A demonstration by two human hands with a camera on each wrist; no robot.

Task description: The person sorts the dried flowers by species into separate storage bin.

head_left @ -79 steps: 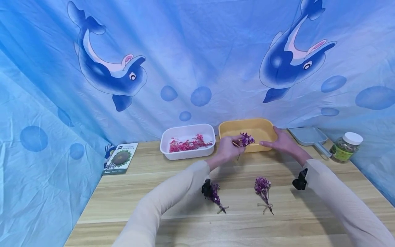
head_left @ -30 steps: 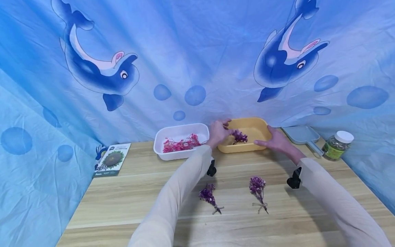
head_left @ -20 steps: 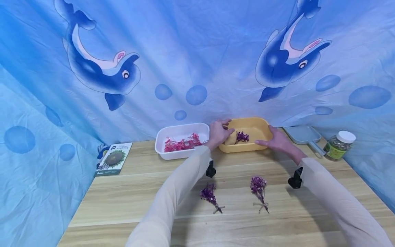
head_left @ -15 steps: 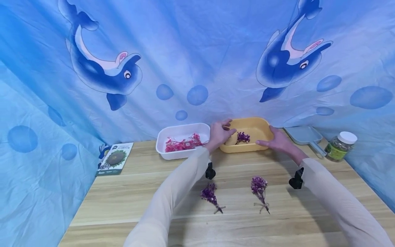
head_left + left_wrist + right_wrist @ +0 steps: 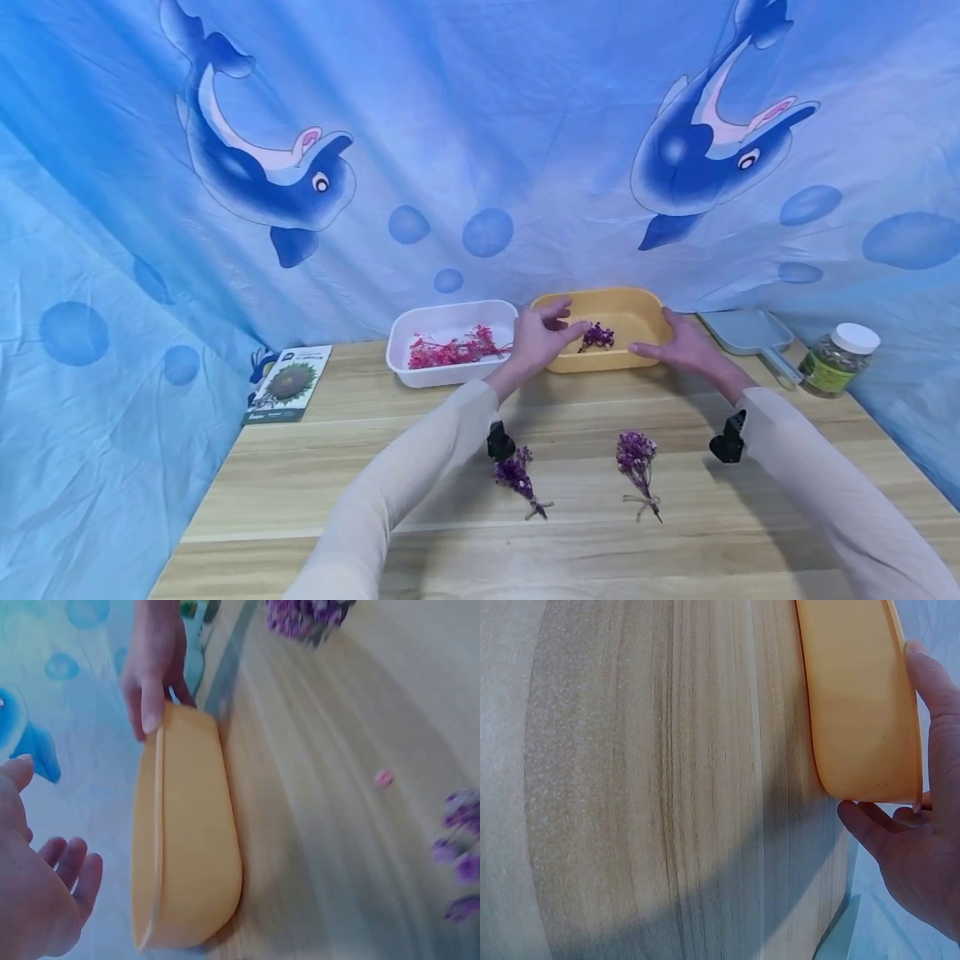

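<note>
In the head view a yellow plastic tub (image 5: pixel 622 358) stands at the back of the table with a small bunch of purple dried flowers (image 5: pixel 598 336) lying in it. My left hand (image 5: pixel 542 337) is over the tub's left end, thumb and fingers spread apart and holding nothing; the left wrist view shows that hand (image 5: pixel 37 892) beside the rim. My right hand (image 5: pixel 686 343) grips the tub's right end; the right wrist view has its thumb at the rim and its fingers against the end wall (image 5: pixel 870 780). Two tied purple bunches, left (image 5: pixel 514 475) and right (image 5: pixel 636 454), lie nearer on the table.
Left of the tub stands a white tub (image 5: pixel 450 377) holding pink dried flowers (image 5: pixel 450 350). A sunflower-printed packet (image 5: pixel 292 383) lies at the back left. To the right are a grey-blue dustpan-like scoop (image 5: pixel 750 331) and a white-lidded jar (image 5: pixel 836 362). A blue dolphin curtain (image 5: pixel 487 167) hangs behind.
My left hand has put the purple bunch into the yellow tub, let go of it and lifted slightly away. My right hand has stayed at the tub's right end.
</note>
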